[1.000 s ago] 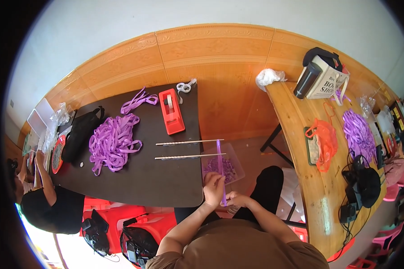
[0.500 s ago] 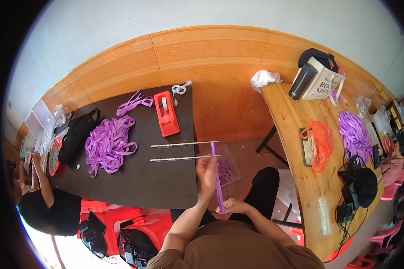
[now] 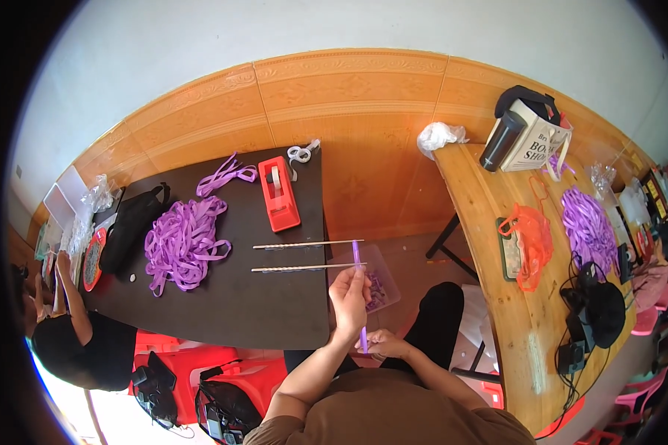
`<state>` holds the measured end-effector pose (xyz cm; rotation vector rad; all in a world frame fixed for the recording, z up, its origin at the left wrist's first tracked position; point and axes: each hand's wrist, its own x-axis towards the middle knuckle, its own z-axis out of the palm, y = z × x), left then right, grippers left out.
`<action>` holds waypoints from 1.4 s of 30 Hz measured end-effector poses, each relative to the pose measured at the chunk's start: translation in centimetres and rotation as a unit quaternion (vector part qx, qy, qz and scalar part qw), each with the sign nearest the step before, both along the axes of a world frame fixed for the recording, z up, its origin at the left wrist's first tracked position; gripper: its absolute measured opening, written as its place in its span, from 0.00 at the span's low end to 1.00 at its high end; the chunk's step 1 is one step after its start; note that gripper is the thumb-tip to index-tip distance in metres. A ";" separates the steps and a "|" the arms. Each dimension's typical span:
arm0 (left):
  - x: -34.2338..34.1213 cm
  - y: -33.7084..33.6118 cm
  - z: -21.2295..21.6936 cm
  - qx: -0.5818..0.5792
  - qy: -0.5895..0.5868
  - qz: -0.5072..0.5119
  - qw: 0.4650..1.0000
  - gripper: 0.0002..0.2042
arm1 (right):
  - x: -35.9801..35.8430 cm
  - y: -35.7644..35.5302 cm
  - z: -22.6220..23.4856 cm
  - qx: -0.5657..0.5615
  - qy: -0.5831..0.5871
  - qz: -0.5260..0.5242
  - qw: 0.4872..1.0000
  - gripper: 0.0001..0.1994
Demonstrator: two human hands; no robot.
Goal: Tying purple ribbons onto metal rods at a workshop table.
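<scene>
A purple ribbon [image 3: 364, 337] runs from the tips of two thin twisted sticks down toward my lap. The upper stick [image 3: 304, 244] and the lower stick [image 3: 304, 268] lie side by side on the dark table, their ends jutting past its right edge. Just below the lower stick's tip, my left hand [image 3: 350, 300] is closed on the ribbon and covers part of it. My right hand [image 3: 387, 345] pinches the ribbon near its lower end, close to my lap. Under the sticks' tips, a clear plastic bin [image 3: 390, 276] on the floor holds small purple pieces.
On the dark table [image 3: 274, 315] are a purple ribbon heap [image 3: 182, 245], a smaller bundle [image 3: 226, 176], a red tape dispenser [image 3: 280, 211] and a black pouch [image 3: 132, 230]. The wooden table [image 3: 508, 326] at right bears an orange bag [image 3: 531, 245] and more ribbon. A person [image 3: 89, 352] sits at far left.
My left hand has turned and now wraps over the ribbon below the lower stick, its back more toward me. My right hand stays near the lower end.
</scene>
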<state>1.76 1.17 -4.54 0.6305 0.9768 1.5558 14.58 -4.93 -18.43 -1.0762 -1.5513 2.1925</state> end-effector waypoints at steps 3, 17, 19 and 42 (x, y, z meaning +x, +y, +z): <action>-0.2 -0.2 0.2 -0.009 -0.018 0.000 1.000 0.07 | -0.5 0.1 2.1 -0.046 -0.047 0.004 0.998 0.11; -0.3 -1.9 1.8 -0.058 -0.122 -0.051 0.990 0.09 | 1.5 3.6 0.7 0.335 -0.067 -0.523 0.781 0.07; -0.9 -2.5 1.8 -0.044 -0.094 -0.052 0.993 0.09 | -0.8 5.6 9.1 0.474 -0.016 -0.500 0.724 0.12; -5.0 -6.2 12.5 0.354 -0.045 0.118 0.927 0.14 | -3.6 16.0 20.1 0.251 0.031 -0.240 0.937 0.08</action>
